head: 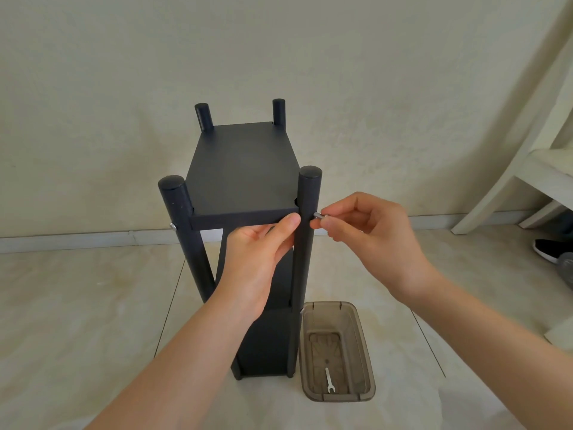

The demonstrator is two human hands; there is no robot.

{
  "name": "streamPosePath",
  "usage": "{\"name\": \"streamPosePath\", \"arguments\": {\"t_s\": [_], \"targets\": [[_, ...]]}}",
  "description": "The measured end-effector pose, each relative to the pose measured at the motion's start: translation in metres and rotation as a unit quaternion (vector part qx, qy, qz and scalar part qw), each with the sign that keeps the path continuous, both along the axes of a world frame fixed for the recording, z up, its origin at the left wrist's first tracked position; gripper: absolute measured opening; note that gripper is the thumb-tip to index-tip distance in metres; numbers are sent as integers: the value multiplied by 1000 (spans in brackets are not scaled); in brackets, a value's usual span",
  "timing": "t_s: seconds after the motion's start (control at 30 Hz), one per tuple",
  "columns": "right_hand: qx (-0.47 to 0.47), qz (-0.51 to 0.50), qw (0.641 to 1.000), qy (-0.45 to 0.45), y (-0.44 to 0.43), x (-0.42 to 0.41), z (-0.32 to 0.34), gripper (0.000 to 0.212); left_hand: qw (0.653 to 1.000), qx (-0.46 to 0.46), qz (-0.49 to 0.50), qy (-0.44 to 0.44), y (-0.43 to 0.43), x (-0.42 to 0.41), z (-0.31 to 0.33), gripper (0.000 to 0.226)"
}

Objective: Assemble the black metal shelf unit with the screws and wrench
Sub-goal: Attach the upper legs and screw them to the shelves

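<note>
Left hand: grips top shelf by its front edge.
Right hand: pinches screw at post, 3 o'clock side.
Wrench: lies in tray, 5 o'clock of post.

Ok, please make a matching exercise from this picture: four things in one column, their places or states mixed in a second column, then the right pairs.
1 wrench
2 left hand
3 right hand
4 plastic box

a pinches a screw at the front right post
b stands on the floor beside the shelf unit
c lies in the plastic box
d grips the top shelf's front edge

Pairs: 1-c, 2-d, 3-a, 4-b.
</note>
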State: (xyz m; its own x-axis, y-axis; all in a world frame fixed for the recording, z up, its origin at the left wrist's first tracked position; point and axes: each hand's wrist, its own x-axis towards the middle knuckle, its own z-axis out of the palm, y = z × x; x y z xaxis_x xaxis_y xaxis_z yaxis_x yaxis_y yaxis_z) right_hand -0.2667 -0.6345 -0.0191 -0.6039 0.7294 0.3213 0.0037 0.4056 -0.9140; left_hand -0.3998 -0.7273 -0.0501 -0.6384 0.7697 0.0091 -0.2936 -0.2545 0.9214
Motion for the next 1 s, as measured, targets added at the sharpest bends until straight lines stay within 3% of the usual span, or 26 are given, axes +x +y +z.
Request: {"name": "streamPosePath", "arguments": {"t_s": [0.23,0.33,0.6,1.0], "targets": [[63,-34,997,-19,-5,1,-2,9,1000,-15,18,19,1,-1,-3,30],[45,-28,999,-5,-5,0,-3,11,1000,-18,18,19,2,-1,-4,34],[-8,24,999,30,-2,-1,-5,10,1000,-11,9,10,1,-1,-4,15],[26,-13,1000,9,-1,-2,-2,11,999,-16,12,31,3,-3,-3,50]]}}
